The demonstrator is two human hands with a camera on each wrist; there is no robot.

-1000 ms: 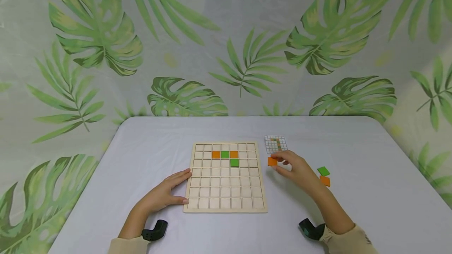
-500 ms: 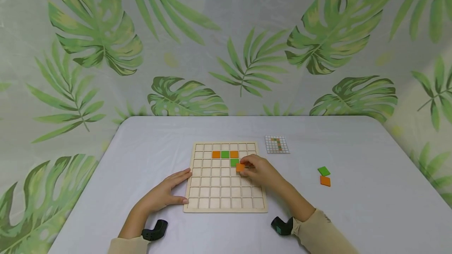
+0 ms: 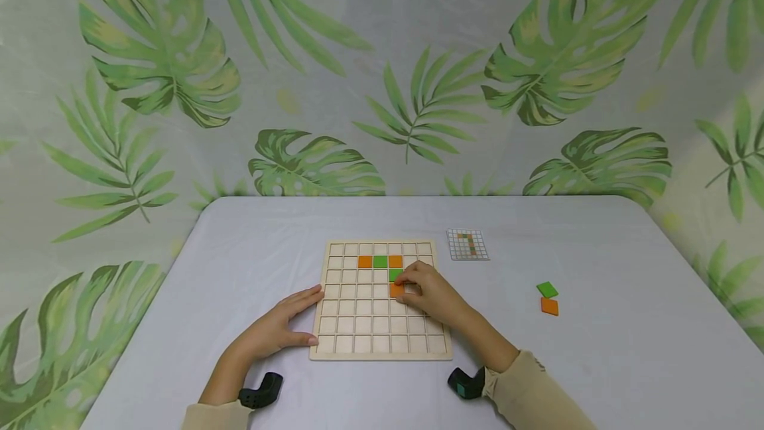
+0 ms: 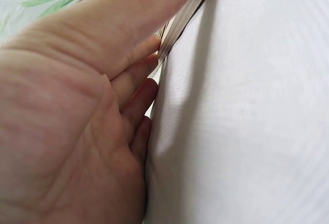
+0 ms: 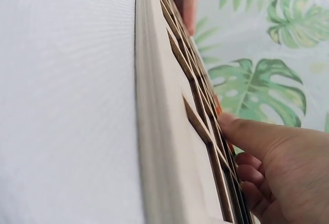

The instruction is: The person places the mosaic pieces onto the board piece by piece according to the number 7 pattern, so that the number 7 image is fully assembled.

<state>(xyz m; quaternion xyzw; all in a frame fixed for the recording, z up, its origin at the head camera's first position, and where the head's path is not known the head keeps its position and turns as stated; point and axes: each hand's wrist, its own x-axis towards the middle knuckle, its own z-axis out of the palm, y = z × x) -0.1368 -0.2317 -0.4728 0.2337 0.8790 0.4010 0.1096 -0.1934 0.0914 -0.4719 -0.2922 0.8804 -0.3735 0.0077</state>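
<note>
A wooden grid board [image 3: 364, 324] lies on the white-covered table. Between thumb and index finger my right hand [image 3: 434, 294] pinches an orange square tile [image 3: 396, 290] at a cell directly below a green tile [image 3: 394, 275]. Above these runs a row of an orange tile [image 3: 365, 262], a green tile [image 3: 380, 262] and another orange tile [image 3: 395, 261]. Fingers extended and thumb apart, my left hand [image 3: 271, 330] touches the board's left edge. In the right wrist view, the right thumb [image 5: 229, 121] reaches the grid, with only a sliver of orange showing.
A small printed card [image 3: 468, 245] with a coloured grid pattern lies behind the board's right side. Farther right lie a loose green tile [image 3: 547, 290] and a loose orange tile [image 3: 550, 306], close together. A leaf-patterned cloth [image 3: 418, 111] hangs behind the table.
My right hand has carried the orange tile leftward from beside the board, below the card, to the cell beneath the green tile. The left hand has stayed at the board's edge.
</note>
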